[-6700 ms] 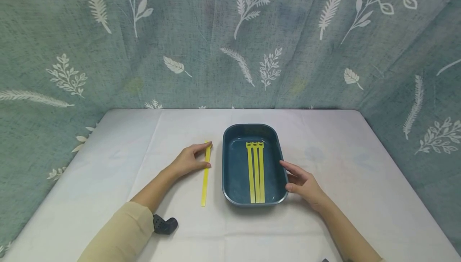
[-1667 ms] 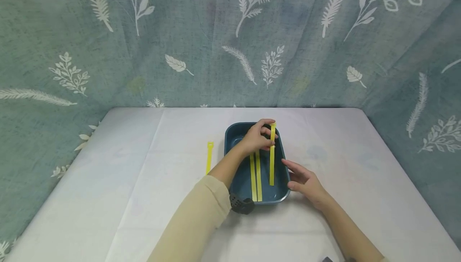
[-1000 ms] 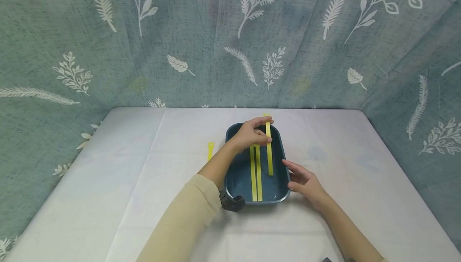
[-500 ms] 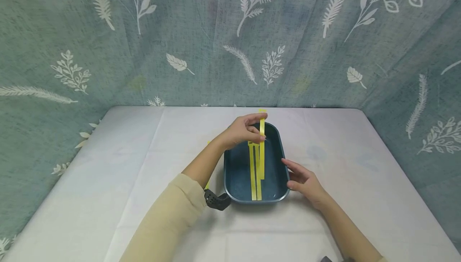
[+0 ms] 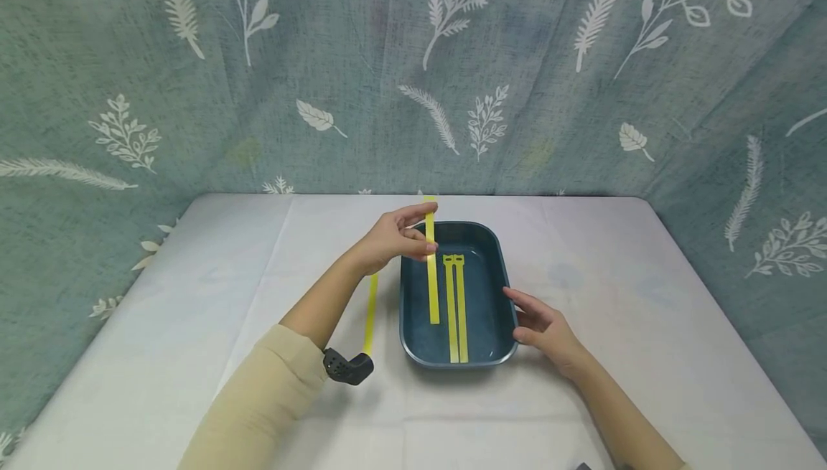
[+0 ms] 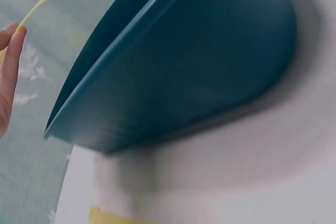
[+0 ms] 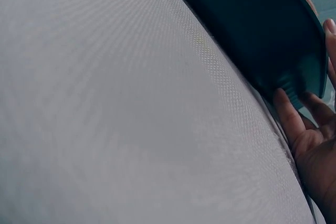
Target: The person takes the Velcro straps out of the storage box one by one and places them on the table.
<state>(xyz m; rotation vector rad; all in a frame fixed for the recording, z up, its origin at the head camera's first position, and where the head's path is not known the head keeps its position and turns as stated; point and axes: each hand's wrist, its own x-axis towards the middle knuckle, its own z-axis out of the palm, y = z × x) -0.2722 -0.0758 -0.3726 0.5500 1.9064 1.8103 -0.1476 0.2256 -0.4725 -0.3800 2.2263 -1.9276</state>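
In the head view my left hand (image 5: 394,240) pinches a yellow hook-and-loop cable tie (image 5: 433,290) between thumb and fingers, its length hanging over the left part of a dark teal tray (image 5: 420,361). Two matching yellow cable ties (image 5: 456,308) lie side by side in the tray, slotted heads toward the back. Another yellow cable tie (image 5: 371,312) lies on the table left of the tray, partly hidden by my left arm. My right hand (image 5: 545,330) rests its fingers and thumb against the tray's right side; the right wrist view shows fingertips (image 7: 282,98) touching the outer wall.
A white cloth (image 5: 614,276) covers the table, and a patterned green-grey curtain (image 5: 362,82) hangs behind it. A black wrist device (image 5: 349,366) sits under the left sleeve (image 5: 258,391).
Earlier, three ties lay in the tray and my left hand was at the one on the table. My left hand since lifted one tie from the tray and moved it left. The right hand stayed put.
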